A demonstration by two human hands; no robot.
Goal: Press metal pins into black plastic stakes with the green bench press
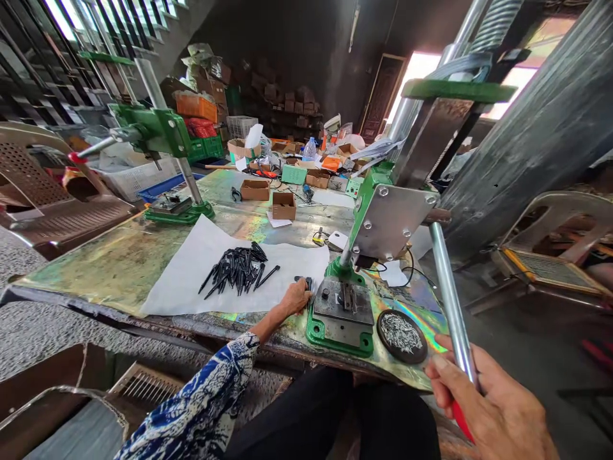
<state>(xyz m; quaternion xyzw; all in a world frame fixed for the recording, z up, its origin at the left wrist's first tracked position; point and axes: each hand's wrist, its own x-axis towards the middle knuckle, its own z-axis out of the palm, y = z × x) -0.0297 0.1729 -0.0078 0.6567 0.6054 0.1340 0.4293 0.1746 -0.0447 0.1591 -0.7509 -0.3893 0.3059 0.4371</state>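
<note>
My right hand [493, 399] is wrapped round the metal lever [453, 300] of a green hand press [383, 217], just above and over its red grip [462, 421]. At the left edge of the press base [341, 310], my left hand [295, 298] has its fingers closed on a black, peg-like piece [303, 280], partly hidden by the fingers. Left of that hand, a pile of black pointed pieces [237, 268] lies on a white sheet [179, 281], with one piece [267, 277] apart on its right. A round dark dish [380, 329] of small silvery pins [402, 333] sits right of the base.
A second green press [153, 131] stands at the table's far left. Small cardboard boxes [255, 190], a plastic bottle [310, 149] and cables lie farther back. Plastic chairs stand left [71, 211] and right [565, 223]. An open carton [62, 377] is below the table's front left edge.
</note>
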